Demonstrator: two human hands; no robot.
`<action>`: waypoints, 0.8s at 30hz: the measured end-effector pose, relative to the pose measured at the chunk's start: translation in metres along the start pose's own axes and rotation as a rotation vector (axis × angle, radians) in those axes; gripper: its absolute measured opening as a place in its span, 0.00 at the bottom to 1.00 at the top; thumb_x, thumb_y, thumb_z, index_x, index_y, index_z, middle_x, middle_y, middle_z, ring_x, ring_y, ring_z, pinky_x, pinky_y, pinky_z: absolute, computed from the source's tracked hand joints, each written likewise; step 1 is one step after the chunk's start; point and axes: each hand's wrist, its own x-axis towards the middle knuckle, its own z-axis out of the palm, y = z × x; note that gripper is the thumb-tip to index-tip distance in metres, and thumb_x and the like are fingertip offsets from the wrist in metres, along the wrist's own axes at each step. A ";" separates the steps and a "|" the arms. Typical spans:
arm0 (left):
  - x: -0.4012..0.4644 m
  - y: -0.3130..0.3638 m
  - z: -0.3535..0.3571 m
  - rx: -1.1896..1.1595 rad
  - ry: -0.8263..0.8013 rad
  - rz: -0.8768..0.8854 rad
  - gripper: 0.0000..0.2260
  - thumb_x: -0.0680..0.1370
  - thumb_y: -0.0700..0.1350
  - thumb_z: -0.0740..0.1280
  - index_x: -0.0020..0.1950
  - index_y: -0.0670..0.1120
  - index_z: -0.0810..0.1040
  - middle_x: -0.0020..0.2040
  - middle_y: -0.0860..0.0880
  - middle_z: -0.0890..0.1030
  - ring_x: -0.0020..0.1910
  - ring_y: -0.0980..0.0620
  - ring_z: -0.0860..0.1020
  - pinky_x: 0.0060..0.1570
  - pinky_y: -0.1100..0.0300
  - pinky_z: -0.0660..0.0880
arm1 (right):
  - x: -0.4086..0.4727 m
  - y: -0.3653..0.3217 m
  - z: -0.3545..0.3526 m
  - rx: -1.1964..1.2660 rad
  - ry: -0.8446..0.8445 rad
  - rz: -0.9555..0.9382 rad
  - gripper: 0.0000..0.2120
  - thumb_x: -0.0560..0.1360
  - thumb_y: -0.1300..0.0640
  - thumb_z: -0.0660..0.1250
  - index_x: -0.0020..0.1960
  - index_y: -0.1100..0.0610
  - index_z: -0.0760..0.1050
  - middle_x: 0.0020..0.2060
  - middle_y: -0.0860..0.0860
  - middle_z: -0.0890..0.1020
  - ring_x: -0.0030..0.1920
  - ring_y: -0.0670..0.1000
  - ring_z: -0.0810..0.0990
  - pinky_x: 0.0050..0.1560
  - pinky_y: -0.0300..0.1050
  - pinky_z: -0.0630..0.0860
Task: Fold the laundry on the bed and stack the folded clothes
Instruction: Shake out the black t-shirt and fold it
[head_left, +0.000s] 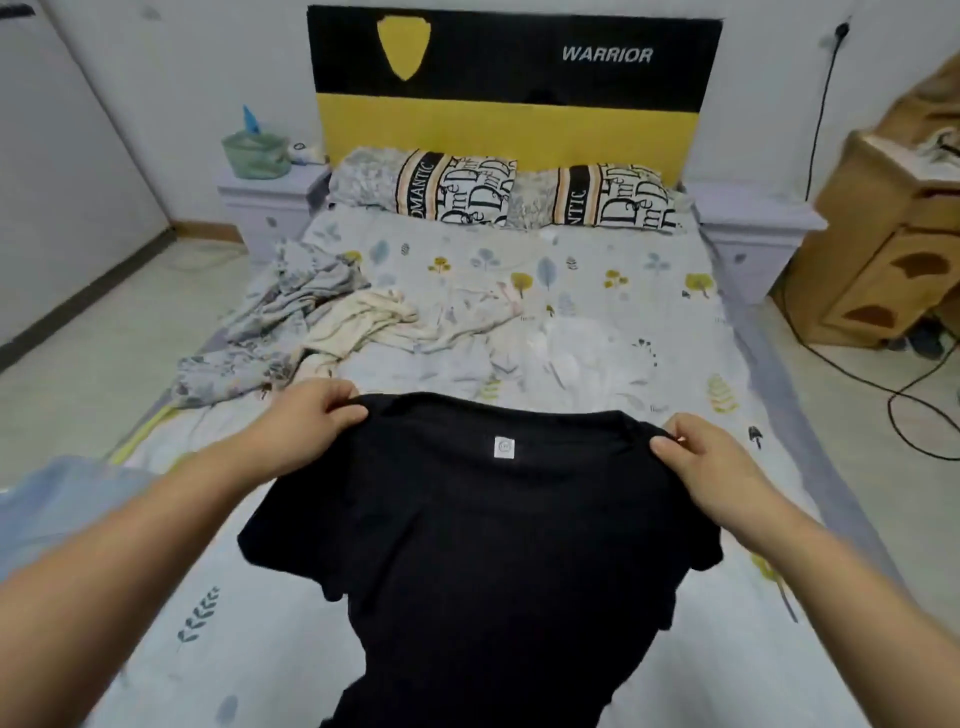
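Note:
A black T-shirt (483, 561) hangs spread out in front of me above the near part of the bed (597, 291), its small white neck label facing me. My left hand (311, 421) grips the shirt's left shoulder. My right hand (701, 457) pinches the right shoulder. Further up the bed on the left lies a crumpled heap of laundry: a grey leaf-print garment (291, 306) and a cream striped garment (358, 322). The shirt's lower hem runs out of view at the bottom.
Two patterned pillows (457, 192) lie against the yellow and black headboard (509, 78). White nightstands flank the bed; the left nightstand (270, 202) carries a green basket (254, 153). A wooden cabinet (893, 234) and black cables (914, 405) are on the right floor.

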 end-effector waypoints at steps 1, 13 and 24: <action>0.008 -0.011 0.017 0.030 0.005 -0.034 0.10 0.78 0.40 0.64 0.37 0.43 0.73 0.36 0.45 0.76 0.39 0.46 0.74 0.40 0.55 0.66 | 0.008 0.015 0.017 -0.012 -0.004 0.039 0.11 0.78 0.60 0.61 0.37 0.57 0.67 0.32 0.50 0.72 0.35 0.49 0.69 0.34 0.43 0.62; 0.099 -0.100 0.159 0.130 0.261 -0.079 0.05 0.79 0.43 0.63 0.43 0.46 0.71 0.34 0.48 0.76 0.36 0.46 0.73 0.32 0.55 0.61 | 0.101 0.126 0.126 -0.097 0.167 0.108 0.08 0.79 0.57 0.60 0.41 0.56 0.68 0.33 0.54 0.77 0.34 0.53 0.74 0.32 0.45 0.66; 0.224 -0.163 0.238 0.292 0.257 0.048 0.09 0.79 0.49 0.61 0.43 0.45 0.69 0.31 0.52 0.69 0.33 0.47 0.69 0.29 0.56 0.58 | 0.234 0.184 0.187 -0.293 0.264 0.115 0.09 0.76 0.52 0.65 0.44 0.58 0.73 0.30 0.48 0.72 0.37 0.56 0.72 0.37 0.45 0.63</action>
